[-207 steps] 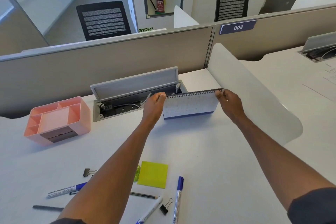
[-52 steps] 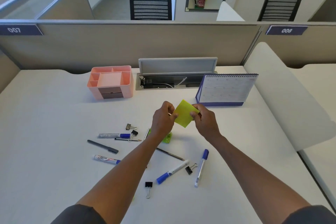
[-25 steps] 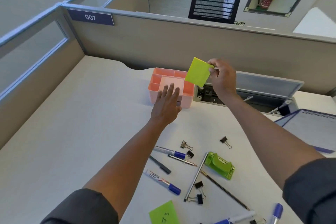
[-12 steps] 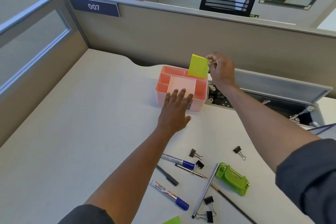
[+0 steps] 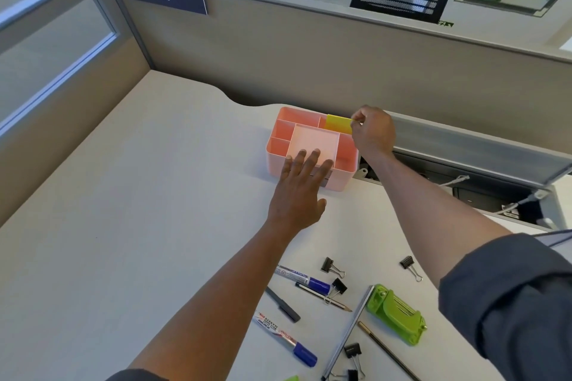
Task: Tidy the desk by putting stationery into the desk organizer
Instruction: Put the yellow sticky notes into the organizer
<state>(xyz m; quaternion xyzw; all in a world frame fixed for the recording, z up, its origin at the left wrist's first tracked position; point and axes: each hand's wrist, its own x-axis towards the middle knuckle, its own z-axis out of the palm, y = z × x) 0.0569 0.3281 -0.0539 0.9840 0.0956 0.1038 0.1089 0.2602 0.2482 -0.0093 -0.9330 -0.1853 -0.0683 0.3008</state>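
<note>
Your right hand [image 5: 373, 130] pinches yellow sticky notes [image 5: 339, 124] by edge, pad standing half inside far right slot of pink organizer [image 5: 278, 161]. Your left hand [image 5: 298, 192], fingers straight, presses near wall, likely bracing box against sliding. Markers [image 5: 301, 278], clips [image 5: 332, 267] wait near you on desk [image 5: 139, 226].

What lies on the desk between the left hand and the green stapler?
In the head view, between left hand and green stapler lie binder clips on the desk.

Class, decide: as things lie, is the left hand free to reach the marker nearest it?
Probably yes. The left hand only rests flat on the organizer, holding nothing, and nothing covers the marker.
</note>
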